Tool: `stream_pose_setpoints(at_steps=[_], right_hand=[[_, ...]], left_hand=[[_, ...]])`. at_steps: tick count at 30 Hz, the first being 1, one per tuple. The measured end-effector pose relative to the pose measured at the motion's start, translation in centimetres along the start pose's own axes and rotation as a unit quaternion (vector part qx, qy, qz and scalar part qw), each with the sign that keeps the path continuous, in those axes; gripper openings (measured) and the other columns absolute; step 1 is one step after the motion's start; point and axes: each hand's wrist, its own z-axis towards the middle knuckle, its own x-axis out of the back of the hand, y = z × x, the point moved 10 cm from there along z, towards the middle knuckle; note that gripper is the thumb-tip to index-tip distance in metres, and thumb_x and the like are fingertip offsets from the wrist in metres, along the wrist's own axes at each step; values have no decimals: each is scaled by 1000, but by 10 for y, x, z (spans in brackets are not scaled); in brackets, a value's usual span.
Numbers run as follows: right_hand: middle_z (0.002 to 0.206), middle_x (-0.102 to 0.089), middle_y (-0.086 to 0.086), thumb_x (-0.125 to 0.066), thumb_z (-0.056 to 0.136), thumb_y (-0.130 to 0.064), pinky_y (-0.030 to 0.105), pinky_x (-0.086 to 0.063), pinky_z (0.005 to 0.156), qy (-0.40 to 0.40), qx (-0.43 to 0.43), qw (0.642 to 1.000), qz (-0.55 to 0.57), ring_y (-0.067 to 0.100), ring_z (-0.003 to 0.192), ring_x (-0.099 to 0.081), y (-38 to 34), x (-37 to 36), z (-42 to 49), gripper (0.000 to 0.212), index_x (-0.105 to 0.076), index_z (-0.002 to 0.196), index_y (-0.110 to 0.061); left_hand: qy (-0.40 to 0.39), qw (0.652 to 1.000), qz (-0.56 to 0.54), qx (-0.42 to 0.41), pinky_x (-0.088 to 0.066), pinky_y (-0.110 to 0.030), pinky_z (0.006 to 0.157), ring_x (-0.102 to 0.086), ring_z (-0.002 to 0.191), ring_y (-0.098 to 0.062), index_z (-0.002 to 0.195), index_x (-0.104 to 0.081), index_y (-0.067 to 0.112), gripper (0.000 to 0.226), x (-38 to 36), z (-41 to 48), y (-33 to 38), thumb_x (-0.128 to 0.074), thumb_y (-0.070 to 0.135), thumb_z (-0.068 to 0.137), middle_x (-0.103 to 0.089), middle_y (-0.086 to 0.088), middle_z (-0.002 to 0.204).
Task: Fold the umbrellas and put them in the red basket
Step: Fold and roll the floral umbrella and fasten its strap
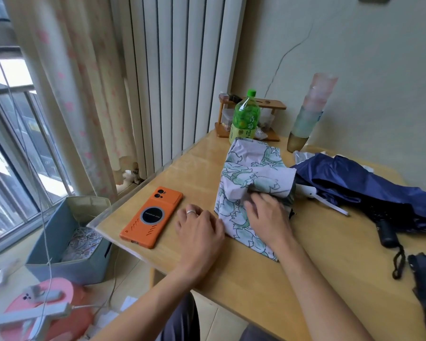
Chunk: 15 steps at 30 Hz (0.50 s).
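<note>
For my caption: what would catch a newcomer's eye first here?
A white umbrella printed with green flowers lies on the table, the left hand at its edge, the right hand on it. A bright orange phone lies to its left, a navy umbrella to its right.

A person with bare forearms, a plain silver ring (190,212) on the left hand (199,232), and dark grey trousers (180,321).
</note>
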Motion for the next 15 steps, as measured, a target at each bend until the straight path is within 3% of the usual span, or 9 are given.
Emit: stream_pose_setpoints(at_steps=[2, 4, 8, 11, 15], right_hand=[[88, -69, 11, -38, 96, -42, 47, -50, 80, 27, -7, 1000, -15, 39, 86, -64, 5, 9, 2, 42, -69, 87, -14], [97, -73, 11, -33, 97, -49, 49, -46, 92, -35, -34, 998, -34, 37, 99, -65, 13, -2, 1, 50, -71, 94, -17], [123, -69, 9, -35, 107, -51, 54, -27, 115, -148, -82, 985, -39, 30, 128, -54, 26, -27, -4, 43, -64, 112, -21], [126, -67, 10, -34, 107, -52, 57, -24, 117, -155, -88, 984, -22, 29, 132, -50, 26, -29, -5, 43, -62, 115, -20], [123, -69, 11, -41, 106, -48, 54, -31, 113, -106, -68, 992, 7, 31, 129, -52, 21, -15, -2, 39, -65, 118, -21]], left_hand=[[-1, 1000, 5, -1, -34, -42, 94, -37, 109, -26, 87, -68, 21, 29, 0, 0, 0, -55, 46, 93, -52, -2, 113], [0, 1000, 9, 2, -35, -42, 95, -37, 109, -26, 86, -68, 20, 31, -1, 0, 0, -53, 46, 94, -52, -2, 114], [3, 1000, 1, 2, -35, -42, 98, -39, 110, -25, 81, -66, 24, 36, 0, 0, 2, -51, 55, 92, -52, 0, 113], [4, 1000, -8, 2, -33, -41, 100, -38, 110, -23, 81, -67, 25, 37, 2, 0, 3, -53, 58, 91, -51, 3, 113], [-1, 1000, -9, 4, -33, -40, 98, -37, 109, -23, 84, -69, 25, 29, 2, 0, 2, -58, 51, 91, -52, 3, 114]])
